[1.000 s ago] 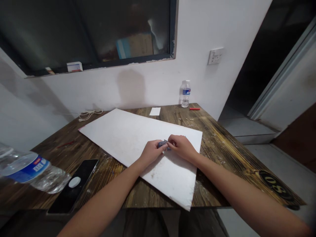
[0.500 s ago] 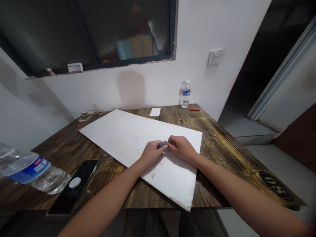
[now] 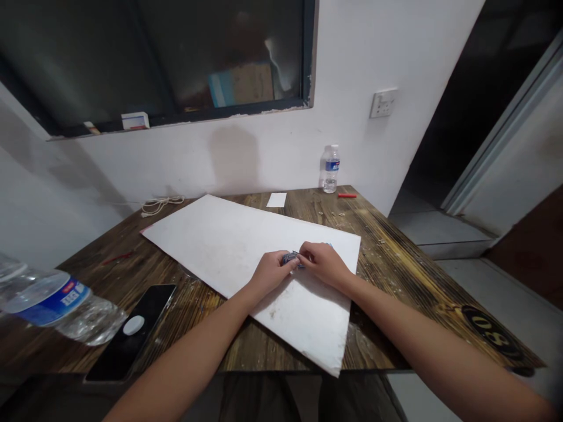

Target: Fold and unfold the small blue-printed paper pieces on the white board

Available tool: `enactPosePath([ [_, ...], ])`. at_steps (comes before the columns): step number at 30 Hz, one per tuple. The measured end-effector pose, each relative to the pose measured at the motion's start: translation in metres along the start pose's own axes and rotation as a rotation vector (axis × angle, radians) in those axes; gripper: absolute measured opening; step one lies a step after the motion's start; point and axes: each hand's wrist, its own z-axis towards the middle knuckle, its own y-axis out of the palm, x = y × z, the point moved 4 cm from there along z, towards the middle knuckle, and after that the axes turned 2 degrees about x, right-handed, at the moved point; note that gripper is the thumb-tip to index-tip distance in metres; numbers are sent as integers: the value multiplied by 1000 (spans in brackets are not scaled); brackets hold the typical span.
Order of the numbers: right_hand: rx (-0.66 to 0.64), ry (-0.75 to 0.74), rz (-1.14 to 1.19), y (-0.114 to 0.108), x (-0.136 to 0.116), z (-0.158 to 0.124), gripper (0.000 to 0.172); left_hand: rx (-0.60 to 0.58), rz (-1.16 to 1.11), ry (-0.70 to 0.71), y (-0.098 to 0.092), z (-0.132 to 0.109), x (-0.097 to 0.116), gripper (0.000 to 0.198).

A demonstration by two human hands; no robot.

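My left hand (image 3: 269, 272) and right hand (image 3: 324, 264) together pinch one small bluish piece (image 3: 290, 258); best kept braced low on the white board (image 3: 220, 240).

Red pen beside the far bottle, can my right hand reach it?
Probably yes: nothing stands between the right hand and the red pen, though it is pinching a small blue item.
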Motion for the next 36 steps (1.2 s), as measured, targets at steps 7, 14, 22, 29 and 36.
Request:
enactPosePath([
  [7, -1, -6, 1, 0, 0, 0, 10, 9, 13, -1, -1, -1, 2, 29],
  [14, -6, 4, -2, 0, -1, 0, 9, 10, 22, -9, -1, -1, 3, 31],
  [22, -7, 4, -13, 0, 0, 0, 9, 9, 13, -24, -1, -2, 4, 29],
  [29, -7, 9, 1, 0, 1, 0, 9, 12, 21, -10, -2, -1, 4, 29],
  [36, 3, 2, -12, 0, 0, 0, 10, 17, -9, -8, -2, 0, 2, 30],
])
